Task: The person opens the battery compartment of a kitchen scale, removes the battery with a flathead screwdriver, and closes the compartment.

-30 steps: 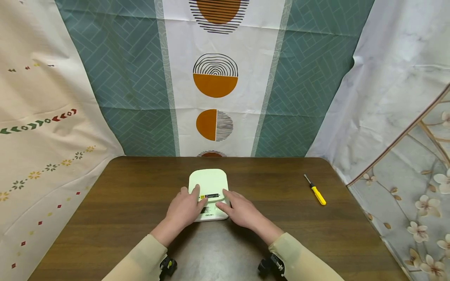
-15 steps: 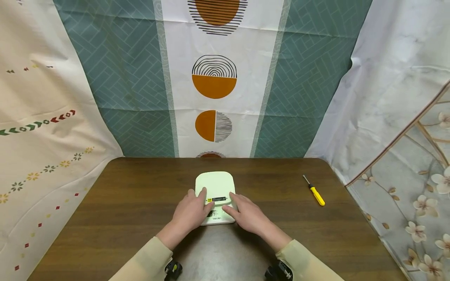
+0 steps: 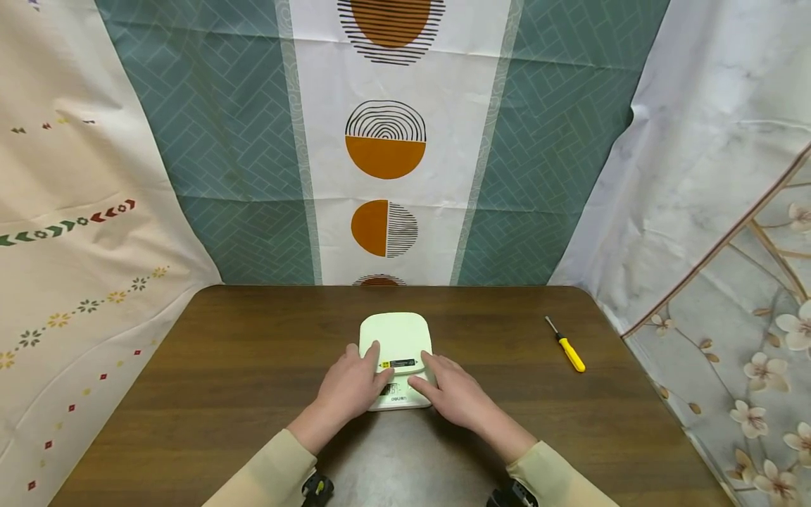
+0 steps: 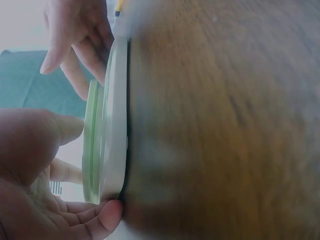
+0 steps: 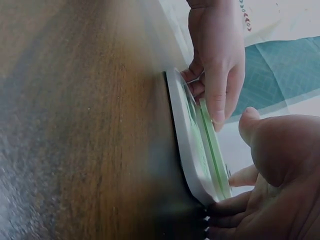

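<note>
Pale green and white kitchen scale (image 3: 398, 352) lying flat on the brown desk (image 3: 241, 366), about midway between the left and right edges and set in from the far edge; its platform (image 3: 394, 336), square with rounded corners, stands over a white base (image 3: 405, 403); a yellow-and-black label (image 3: 399, 364) marks the platform's near margin; a dark display window (image 3: 389, 389) lies nearer, partly covered. The left hand (image 3: 350, 384), partly curled, grips the scale's left side, index finger along the platform's edge; thumb contact cannot be told. The right hand (image 3: 456, 394), likewise partly curled, grips the right side, fingers bent against it, thumb raised clear.
</note>
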Motion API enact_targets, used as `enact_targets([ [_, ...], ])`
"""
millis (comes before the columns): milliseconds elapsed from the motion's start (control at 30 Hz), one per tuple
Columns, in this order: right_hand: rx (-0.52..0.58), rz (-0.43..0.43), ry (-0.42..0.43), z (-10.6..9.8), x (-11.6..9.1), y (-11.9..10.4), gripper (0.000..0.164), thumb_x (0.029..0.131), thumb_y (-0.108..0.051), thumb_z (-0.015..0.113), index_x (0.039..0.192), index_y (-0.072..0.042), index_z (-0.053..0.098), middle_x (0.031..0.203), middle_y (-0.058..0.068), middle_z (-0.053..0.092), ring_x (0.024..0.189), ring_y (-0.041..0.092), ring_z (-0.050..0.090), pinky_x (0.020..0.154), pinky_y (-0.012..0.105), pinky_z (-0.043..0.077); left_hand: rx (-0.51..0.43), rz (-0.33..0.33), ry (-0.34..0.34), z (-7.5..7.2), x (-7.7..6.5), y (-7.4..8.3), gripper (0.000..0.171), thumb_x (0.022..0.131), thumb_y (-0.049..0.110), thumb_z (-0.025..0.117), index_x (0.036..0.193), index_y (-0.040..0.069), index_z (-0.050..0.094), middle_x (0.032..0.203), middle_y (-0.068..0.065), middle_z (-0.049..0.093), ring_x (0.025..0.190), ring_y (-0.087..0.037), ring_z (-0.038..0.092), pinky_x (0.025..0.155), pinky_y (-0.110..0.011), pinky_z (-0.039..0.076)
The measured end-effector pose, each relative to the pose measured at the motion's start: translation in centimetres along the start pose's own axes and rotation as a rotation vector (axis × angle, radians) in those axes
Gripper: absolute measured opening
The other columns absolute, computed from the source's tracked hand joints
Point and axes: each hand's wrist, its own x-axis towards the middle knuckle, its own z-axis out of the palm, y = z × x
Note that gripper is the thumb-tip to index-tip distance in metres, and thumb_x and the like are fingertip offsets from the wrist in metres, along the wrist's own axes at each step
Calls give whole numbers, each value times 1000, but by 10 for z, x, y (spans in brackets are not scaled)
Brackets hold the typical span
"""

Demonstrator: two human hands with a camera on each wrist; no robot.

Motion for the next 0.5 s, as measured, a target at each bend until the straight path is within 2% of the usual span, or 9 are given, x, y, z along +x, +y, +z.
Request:
enact_targets([
  [100, 24, -6, -6, -4, 3, 3, 76, 112, -54, 60, 166, -2, 47, 166, 20, 52, 156, 42, 44, 123, 62, 39, -24, 6, -24, -4, 3, -4, 62, 108, 38, 73, 155, -1, 59, 118, -31, 61, 81, -35, 66, 72, -51, 59],
  [200, 55, 11, -2, -8, 8, 8, 77, 112, -54, 61, 168, -5, 45, 166, 18, 52, 155, 40, 46, 122, 60, 40, -43, -8, -40, -9, 8, -11, 58, 110, 37, 71, 155, 3, 60, 120, -28, 64, 85, -34, 68, 76, -52, 59],
  [333, 61, 55, 4, -10, 16, 14, 80, 112, -57, 60, 170, -5, 41, 168, 17, 49, 156, 40, 44, 123, 61, 39, -50, -47, -32, -13, 13, -19, 60, 111, 38, 69, 158, 2, 57, 131, -27, 67, 111, -41, 70, 91, -57, 59],
  [500, 12, 87, 35, -10, 28, 18, 82, 112, -53, 62, 169, 1, 40, 168, 22, 48, 158, 43, 40, 124, 62, 36, -48, -94, -3, -12, 17, -23, 69, 110, 39, 69, 159, -7, 51, 145, -31, 62, 133, -48, 60, 103, -62, 55],
])
